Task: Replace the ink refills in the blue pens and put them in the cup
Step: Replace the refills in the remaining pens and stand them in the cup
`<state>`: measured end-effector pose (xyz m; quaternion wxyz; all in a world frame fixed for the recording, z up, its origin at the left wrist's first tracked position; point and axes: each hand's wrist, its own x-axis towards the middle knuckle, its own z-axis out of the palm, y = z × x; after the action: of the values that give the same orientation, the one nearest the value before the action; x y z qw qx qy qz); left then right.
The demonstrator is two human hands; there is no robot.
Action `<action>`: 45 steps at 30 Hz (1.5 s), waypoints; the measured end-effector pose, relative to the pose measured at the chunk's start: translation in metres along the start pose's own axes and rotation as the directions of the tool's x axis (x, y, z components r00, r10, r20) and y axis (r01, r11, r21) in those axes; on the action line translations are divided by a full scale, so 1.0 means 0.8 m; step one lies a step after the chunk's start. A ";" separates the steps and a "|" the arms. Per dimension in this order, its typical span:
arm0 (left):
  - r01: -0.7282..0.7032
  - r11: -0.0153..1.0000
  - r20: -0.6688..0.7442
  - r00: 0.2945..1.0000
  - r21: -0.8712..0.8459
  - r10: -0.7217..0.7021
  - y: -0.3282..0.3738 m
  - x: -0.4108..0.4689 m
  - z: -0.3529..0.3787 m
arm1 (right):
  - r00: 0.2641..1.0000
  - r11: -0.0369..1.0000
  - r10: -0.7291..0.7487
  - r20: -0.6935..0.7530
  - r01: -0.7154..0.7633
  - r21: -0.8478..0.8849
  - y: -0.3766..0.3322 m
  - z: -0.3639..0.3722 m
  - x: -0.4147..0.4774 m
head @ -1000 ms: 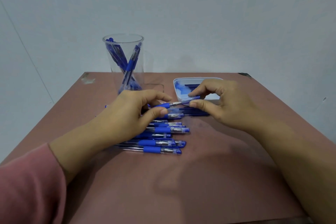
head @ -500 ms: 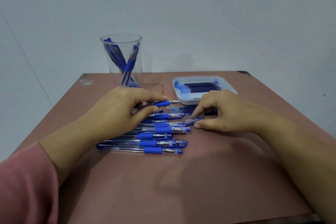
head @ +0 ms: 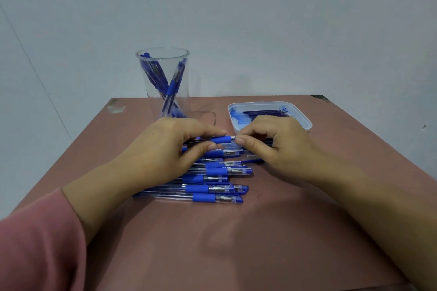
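At the middle of the bench point(head: 236, 243): the left hand point(head: 170, 149) grips a blue pen point(head: 220, 140) by its barrel, level and just above the row of pens point(head: 212, 179). The right hand point(head: 272, 146) pinches the same pen's tip end between thumb and forefinger.
Toward the far edge: the cup point(head: 185, 78) stands left of centre with several pens in it. The white tray point(head: 269, 103) of refills point(head: 264, 112) sits to its right, partly behind the right hand.
Step, as I judge it: unscrewing or tightening the tip — I cannot tell which.
Risk, small parts: the tip is tiny and mostly hidden by the right hand. A slip could drop it among the pens below, where it would be hard to find.
Risk, mix-up: finished and unfinished pens look alike — setting this one back in the row would lose track of it.
Risk, knock: the right hand works close in front of the tray, so a quick reach for a refill could push it toward the far edge.
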<state>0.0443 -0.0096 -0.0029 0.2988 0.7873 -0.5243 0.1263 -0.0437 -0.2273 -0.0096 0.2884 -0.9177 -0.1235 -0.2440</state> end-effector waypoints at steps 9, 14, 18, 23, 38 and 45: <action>-0.019 1.000 -0.020 1.000 -0.003 0.019 0.003 0.001 -0.003 | 1.000 0.993 0.023 -0.017 -0.021 0.119 -0.006 -0.005 -0.002; -0.018 1.000 -0.025 1.000 -0.014 0.018 0.004 0.001 -0.002 | 0.999 0.998 -0.037 -0.026 0.038 0.043 -0.006 -0.005 -0.003; -0.015 1.000 -0.036 0.999 -0.018 0.015 0.004 0.001 -0.002 | 0.999 0.999 -0.019 -0.036 0.020 0.045 -0.005 -0.008 -0.004; -0.019 1.000 -0.027 0.999 -0.011 0.019 0.006 0.000 -0.003 | 1.000 1.000 -0.013 -0.016 0.013 -0.001 -0.003 -0.004 -0.001; -0.015 1.000 -0.034 0.999 -0.003 0.014 0.003 0.002 -0.003 | 0.994 0.988 0.100 0.040 -0.104 0.112 -0.007 -0.005 -0.002; -0.013 0.999 -0.027 1.000 0.029 0.014 0.002 0.001 -0.001 | 0.992 0.992 0.113 0.051 -0.116 0.050 -0.005 -0.002 0.000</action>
<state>0.0431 -0.0104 -0.0010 0.2935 0.7861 -0.5238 0.1465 -0.0460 -0.2250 -0.0066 0.3229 -0.9209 -0.0838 -0.2015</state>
